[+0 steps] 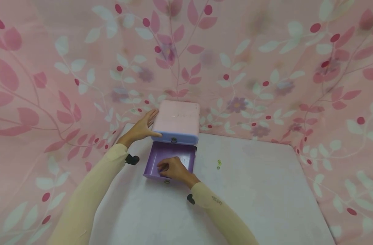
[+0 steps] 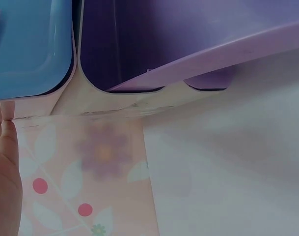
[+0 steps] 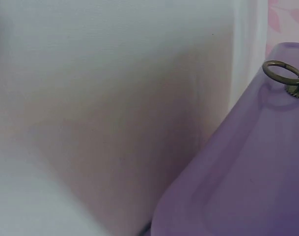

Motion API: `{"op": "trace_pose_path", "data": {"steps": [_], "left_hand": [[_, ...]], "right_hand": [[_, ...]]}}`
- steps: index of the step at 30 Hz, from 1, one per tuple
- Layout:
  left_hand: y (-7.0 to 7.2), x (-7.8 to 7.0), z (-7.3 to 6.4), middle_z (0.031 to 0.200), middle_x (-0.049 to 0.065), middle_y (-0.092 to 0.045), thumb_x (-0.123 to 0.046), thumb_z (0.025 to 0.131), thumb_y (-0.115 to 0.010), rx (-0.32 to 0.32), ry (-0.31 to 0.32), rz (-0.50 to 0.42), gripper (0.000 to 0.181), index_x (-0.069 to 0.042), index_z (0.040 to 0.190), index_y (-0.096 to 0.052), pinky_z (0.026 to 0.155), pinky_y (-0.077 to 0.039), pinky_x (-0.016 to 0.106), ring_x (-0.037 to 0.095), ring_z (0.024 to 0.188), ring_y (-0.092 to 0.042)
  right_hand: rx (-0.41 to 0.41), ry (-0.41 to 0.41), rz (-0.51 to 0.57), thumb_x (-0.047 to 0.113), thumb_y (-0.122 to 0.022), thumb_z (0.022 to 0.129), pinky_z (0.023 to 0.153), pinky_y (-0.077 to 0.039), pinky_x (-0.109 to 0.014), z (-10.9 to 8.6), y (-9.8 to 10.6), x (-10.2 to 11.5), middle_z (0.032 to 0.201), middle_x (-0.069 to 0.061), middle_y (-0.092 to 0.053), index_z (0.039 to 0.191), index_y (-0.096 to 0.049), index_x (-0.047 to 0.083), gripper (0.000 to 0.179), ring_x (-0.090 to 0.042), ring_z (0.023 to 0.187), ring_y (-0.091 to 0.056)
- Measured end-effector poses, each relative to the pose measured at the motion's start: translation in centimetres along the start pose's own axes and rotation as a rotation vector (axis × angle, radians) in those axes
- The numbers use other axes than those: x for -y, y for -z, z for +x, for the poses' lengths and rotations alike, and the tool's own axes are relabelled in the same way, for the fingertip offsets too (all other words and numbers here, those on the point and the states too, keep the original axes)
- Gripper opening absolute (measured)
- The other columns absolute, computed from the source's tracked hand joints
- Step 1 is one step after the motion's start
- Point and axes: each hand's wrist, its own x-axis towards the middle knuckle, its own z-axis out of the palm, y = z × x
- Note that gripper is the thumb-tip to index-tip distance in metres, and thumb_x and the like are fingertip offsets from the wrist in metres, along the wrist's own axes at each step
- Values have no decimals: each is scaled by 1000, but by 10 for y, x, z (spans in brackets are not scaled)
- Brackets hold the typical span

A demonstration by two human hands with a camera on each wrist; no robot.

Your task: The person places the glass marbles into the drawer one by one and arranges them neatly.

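From my head view I see both of my hands at once, set well apart around the pink cabinet (image 1: pixel 178 117) at the middle of the frame, with its blue front (image 1: pixel 186 139) and the purple drawer (image 1: pixel 158 153) standing out toward me below. My left hand (image 1: pixel 140 130) rests against the cabinet's left side, fingers stretched along it and thumb lying on the blue front's upper left corner. My right hand (image 1: pixel 175 169) is in over the purple drawer, fingers bent inward; whether they hold anything I cannot tell. Only this view shows a few small green pieces (image 1: pixel 219 164) on the white table (image 1: pixel 250 190), right of the drawer. The left wrist view adds the cabinet's pale casing edge and a smaller purple patch near the upper middle, with some of my left fingers straight at the left edge. The right wrist view leaves my hand out and shows the purple drawer's front at the lower right, its brass ring pull (image 3: pixel 297 90) at the right edge. My left sleeve (image 1: pixel 97 183) comes up from the lower left of the head view and my right sleeve (image 1: pixel 226 214) slants in from the bottom, both wrists angling toward the middle.
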Motion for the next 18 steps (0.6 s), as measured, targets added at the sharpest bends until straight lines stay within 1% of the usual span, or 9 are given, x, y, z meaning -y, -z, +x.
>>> {"op": "trace_pose_path", "data": {"steps": [3, 7, 9, 12, 14, 18], "left_hand": [[-1, 6, 3, 163, 0, -11, -17, 70, -90, -6, 0, 27, 124, -18, 158, -3, 119, -17, 37, 16, 147, -14], [-1, 8, 6, 162, -7, -13, -20, 69, -91, -14, 3, 33, 124, -24, 158, -4, 118, -19, 33, 13, 146, -16], [-1, 6, 6, 162, -6, -13, -19, 69, -91, -13, -2, 27, 124, -22, 158, -4, 118, -19, 33, 13, 146, -16], [0, 3, 4, 163, -1, -12, -16, 70, -90, -7, -2, 11, 124, -17, 158, -3, 119, -18, 36, 18, 147, -15], [0, 0, 2, 163, 2, -11, -12, 70, -90, -2, 5, -7, 124, -14, 158, -2, 119, -16, 38, 21, 147, -14], [-1, -10, -5, 163, 5, -10, -9, 71, -88, 5, 21, -34, 122, -12, 158, -2, 119, -15, 40, 24, 147, -13]], "right_hand": [[-1, -19, 15, -4, -79, 78, 69, -54, -14, 1, 0, -3, 91, -4, -74, 107, -72, -2, 30, -2, 77, -68], [-12, -48, 49, -5, -79, 77, 71, -55, -16, 2, -1, -6, 90, -4, -74, 106, -73, -1, 30, -5, 78, -68], [-7, -63, 64, -6, -79, 77, 71, -55, -16, 3, -2, -7, 90, -4, -74, 106, -73, 0, 30, -5, 78, -69], [12, -65, 80, -8, -78, 77, 70, -55, -16, 6, -5, -9, 90, -5, -74, 105, -73, 0, 30, -5, 77, -69], [26, -59, 87, -8, -77, 76, 70, -56, -16, 6, -7, -10, 91, -5, -74, 105, -73, 0, 31, -5, 76, -69], [30, -68, 101, -9, -77, 76, 70, -56, -16, 4, -9, -11, 91, -6, -74, 105, -73, 1, 31, -5, 76, -69]]}}
